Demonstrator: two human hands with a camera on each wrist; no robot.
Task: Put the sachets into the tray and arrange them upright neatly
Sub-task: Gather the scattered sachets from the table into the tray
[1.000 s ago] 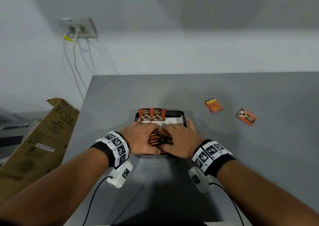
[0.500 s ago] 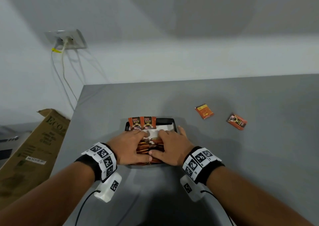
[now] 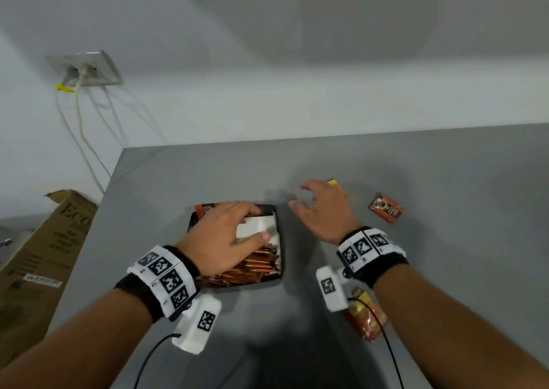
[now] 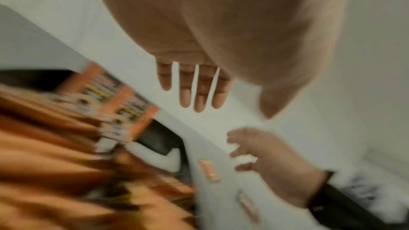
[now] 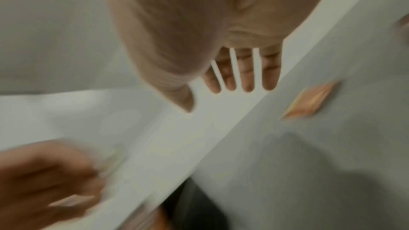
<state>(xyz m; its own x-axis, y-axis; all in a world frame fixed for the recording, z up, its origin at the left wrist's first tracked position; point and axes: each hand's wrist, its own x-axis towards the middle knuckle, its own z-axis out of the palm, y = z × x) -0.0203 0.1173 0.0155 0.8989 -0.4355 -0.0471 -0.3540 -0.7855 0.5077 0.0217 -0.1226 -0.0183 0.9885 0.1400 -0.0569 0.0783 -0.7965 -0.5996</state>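
A black tray (image 3: 280, 234) on the grey table holds several orange sachets (image 3: 255, 265), with two standing upright at its far rim (image 4: 124, 107). My left hand (image 3: 257, 222) hovers over the tray with straight fingers (image 4: 199, 93) and holds nothing. My right hand (image 3: 309, 201) is out to the right of the tray, fingers spread (image 5: 243, 80), just above a loose orange sachet (image 3: 334, 183) that it mostly hides; the right wrist view shows this sachet (image 5: 309, 100) lying flat. Another sachet (image 3: 386, 209) lies further right.
A yellow-red packet (image 3: 367, 317) lies on the table (image 3: 445, 269) under my right wrist. A cardboard box (image 3: 35, 264) stands off the table's left edge. A wall socket with cables (image 3: 86, 70) is at the back left.
Both hands were pressed together on the sachets in the tray. The right hand has left the tray and moved right toward the loose sachet; the left hand has lifted and opened over the tray.
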